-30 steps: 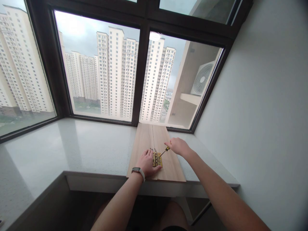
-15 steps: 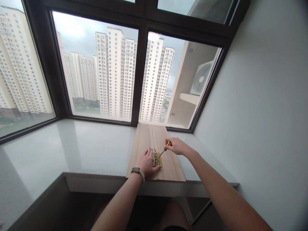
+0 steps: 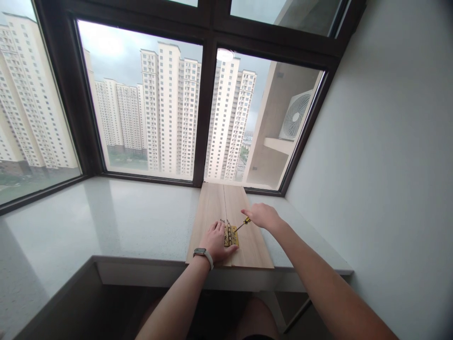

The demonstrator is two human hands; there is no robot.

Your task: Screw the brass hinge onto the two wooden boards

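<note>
A brass hinge lies across the seam between two pale wooden boards. My left hand rests flat over the hinge's left leaf, fingers stretched and thumb out along its near edge. Part of that leaf is hidden beneath it. My right hand is closed around the handle of a yellow and black screwdriver. The tool slants down to the left, its tip at the hinge's right leaf. Small dark pieces, seemingly screws, lie just beyond my left fingertips.
The boards lie on a white speckled counter, from the window frame to the front edge. A white wall rises at the right. My legs are under the counter.
My right hand has turned on the screwdriver handle, its index finger now extending farther left, and the handle sits slightly lower. My left hand keeps its place on the hinge.
</note>
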